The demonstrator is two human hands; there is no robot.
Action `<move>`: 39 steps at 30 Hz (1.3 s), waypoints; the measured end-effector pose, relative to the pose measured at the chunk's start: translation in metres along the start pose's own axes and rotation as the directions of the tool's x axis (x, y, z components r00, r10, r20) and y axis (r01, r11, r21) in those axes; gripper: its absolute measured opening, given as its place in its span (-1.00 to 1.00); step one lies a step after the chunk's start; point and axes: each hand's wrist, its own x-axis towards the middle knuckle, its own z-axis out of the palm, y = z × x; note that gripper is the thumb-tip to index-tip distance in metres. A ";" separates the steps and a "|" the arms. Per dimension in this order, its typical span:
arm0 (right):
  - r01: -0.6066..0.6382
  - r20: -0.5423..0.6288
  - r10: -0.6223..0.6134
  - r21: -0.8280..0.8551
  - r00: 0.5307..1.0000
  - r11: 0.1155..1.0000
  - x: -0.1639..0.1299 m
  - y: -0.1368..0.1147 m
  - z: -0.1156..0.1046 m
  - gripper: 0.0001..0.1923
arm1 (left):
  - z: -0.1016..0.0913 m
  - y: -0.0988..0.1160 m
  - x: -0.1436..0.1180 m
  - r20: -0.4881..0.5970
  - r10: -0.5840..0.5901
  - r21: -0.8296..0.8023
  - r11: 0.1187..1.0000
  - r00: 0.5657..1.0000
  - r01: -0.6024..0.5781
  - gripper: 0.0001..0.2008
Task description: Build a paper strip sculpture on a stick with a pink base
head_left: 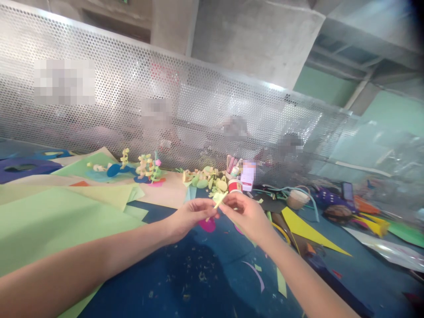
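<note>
Both hands meet above the blue table, pinching a small pale-yellow foam piece (220,198). My left hand (192,216) has its thumb and fingers closed at the piece's lower left side. From the right, the thumb and fingertips of my right hand (247,216) close on it as well. Below my fingers lies a magenta foam piece (208,225). Just behind the hands stands a red and white cup (235,185). A pile of pale yellow-green petal-like pieces (205,179) sits beyond them.
Large pale-green sheets (66,221) cover the left side. Small foam figures (145,168) stand near the perforated metal screen (205,106). A lit phone (247,176) leans behind the cup. At right lie a yellow triangle (311,232), a beige cup (296,198) and scraps. Blurred people are behind the screen.
</note>
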 end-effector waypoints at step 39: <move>-0.007 0.046 0.004 0.079 0.999 0.997 -0.002 -0.001 0.006 -0.89 | -0.003 0.000 0.002 -0.018 0.019 -0.062 0.998 1.000 -0.020 -0.82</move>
